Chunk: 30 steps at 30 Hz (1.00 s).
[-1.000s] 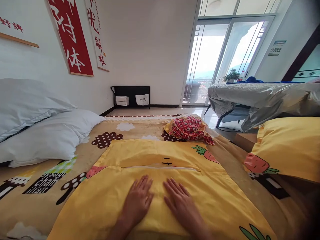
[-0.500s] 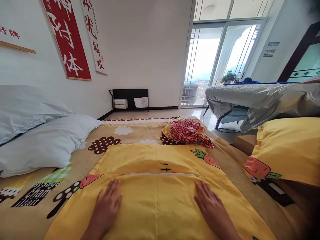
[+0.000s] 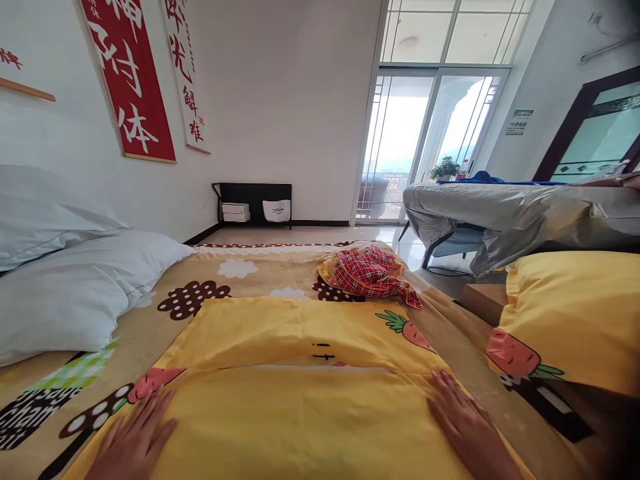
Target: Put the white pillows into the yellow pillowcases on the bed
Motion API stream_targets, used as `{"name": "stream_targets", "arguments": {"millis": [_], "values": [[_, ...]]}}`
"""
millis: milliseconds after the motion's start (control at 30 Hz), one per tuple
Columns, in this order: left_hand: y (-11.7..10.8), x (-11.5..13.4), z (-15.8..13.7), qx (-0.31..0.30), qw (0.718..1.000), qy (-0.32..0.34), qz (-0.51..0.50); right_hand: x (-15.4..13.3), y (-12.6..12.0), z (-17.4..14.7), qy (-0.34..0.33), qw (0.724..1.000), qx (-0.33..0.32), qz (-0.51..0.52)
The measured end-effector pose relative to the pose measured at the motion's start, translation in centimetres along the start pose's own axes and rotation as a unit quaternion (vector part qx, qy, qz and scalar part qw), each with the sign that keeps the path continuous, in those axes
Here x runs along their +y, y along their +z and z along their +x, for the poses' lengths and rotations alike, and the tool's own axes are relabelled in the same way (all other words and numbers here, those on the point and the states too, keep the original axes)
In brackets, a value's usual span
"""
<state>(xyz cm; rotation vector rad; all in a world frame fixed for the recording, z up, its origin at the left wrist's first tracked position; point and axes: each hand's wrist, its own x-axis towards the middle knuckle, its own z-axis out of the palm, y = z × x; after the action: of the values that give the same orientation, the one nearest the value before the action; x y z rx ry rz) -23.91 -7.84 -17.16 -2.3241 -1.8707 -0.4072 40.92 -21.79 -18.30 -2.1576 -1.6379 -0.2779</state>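
Resting left hand (image 3: 134, 437) and right hand (image 3: 467, 427) flat near opposite edges of yellow pillowcase (image 3: 300, 420), grasping nothing; apparently mostly smoothed out, yet gaping at its central slit (image 3: 295, 367).

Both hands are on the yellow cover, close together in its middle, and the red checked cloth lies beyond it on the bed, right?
No: the head view shows them far apart on the yellow cover, left hand near its left edge, right hand near its right. The red checked cloth does lie beyond it on the bed.
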Motion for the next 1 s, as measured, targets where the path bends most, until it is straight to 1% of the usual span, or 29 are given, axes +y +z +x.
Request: {"name": "stream_targets", "arguments": {"millis": [33,67,133,200,267,300,333,367,400,433,467,500,533,633,700,767,833,867,933,1000], "values": [[-0.9,1.5,0.6,-0.023,1.000,0.012,-0.012,-1.0,0.0,1.1,-0.012,1.000,-0.019,0.009],[-2.0,3.8,1.6,-0.055,0.997,0.046,-0.034,-2.8,-0.1,2.5,-0.023,0.998,-0.050,0.023],[-4.3,10.0,4.4,-0.115,0.980,0.137,-0.091,-8.0,-0.6,5.6,-0.059,0.988,-0.130,0.063],[-5.9,16.7,7.6,-0.163,0.961,0.188,-0.122,-13.9,-0.7,8.5,-0.089,0.976,-0.177,0.094],[-6.0,22.3,10.5,-0.180,0.953,0.211,-0.121,-19.1,0.0,10.8,-0.109,0.962,-0.234,0.093],[-5.5,24.4,11.8,-0.182,0.951,0.220,-0.114,-20.9,0.6,11.7,-0.121,0.959,-0.241,0.087],[-4.6,25.8,12.9,-0.193,0.950,0.222,-0.107,-22.2,1.3,12.4,-0.127,0.959,-0.244,0.075],[-3.6,26.6,13.9,-0.196,0.949,0.225,-0.105,-22.8,2.0,13.0,-0.132,0.959,-0.242,0.063],[-2.4,26.6,14.8,-0.194,0.949,0.228,-0.103,-22.8,2.7,13.6,-0.130,0.961,-0.237,0.052],[-1.3,26.1,15.7,-0.188,0.951,0.224,-0.102,-22.2,3.2,14.2,-0.123,0.964,-0.232,0.042],[-0.4,25.0,16.6,-0.177,0.955,0.215,-0.100,-21.1,3.7,14.8,-0.109,0.967,-0.228,0.032],[0.4,23.3,17.4,-0.164,0.962,0.197,-0.094,-19.7,4.0,15.4,-0.088,0.970,-0.224,0.023],[1.0,21.3,18.2,-0.152,0.971,0.164,-0.085,-18.0,4.2,16.0,-0.064,0.973,-0.220,0.011],[1.9,14.3,20.4,-0.121,0.991,0.038,-0.044,-13.1,4.5,17.8,0.016,0.979,-0.203,-0.029],[2.1,10.1,21.1,-0.111,0.993,-0.044,-0.016,-10.7,4.6,18.5,0.054,0.979,-0.190,-0.053],[2.0,7.3,21.3,-0.106,0.989,-0.101,0.002,-9.5,4.7,18.9,0.074,0.979,-0.178,-0.070],[1.8,6.2,21.1,-0.090,0.988,-0.122,0.017,-9.1,4.6,19.0,0.079,0.980,-0.168,-0.076],[1.7,6.3,20.8,-0.073,0.990,-0.116,0.026,-9.3,4.4,18.9,0.080,0.980,-0.165,-0.075],[1.2,8.0,20.3,-0.040,0.996,-0.072,0.033,-10.3,3.9,18.9,0.087,0.980,-0.163,-0.069],[0.7,11.5,19.9,-0.035,0.999,0.014,0.011,-12.5,3.5,18.7,0.088,0.981,-0.163,-0.061]]}}
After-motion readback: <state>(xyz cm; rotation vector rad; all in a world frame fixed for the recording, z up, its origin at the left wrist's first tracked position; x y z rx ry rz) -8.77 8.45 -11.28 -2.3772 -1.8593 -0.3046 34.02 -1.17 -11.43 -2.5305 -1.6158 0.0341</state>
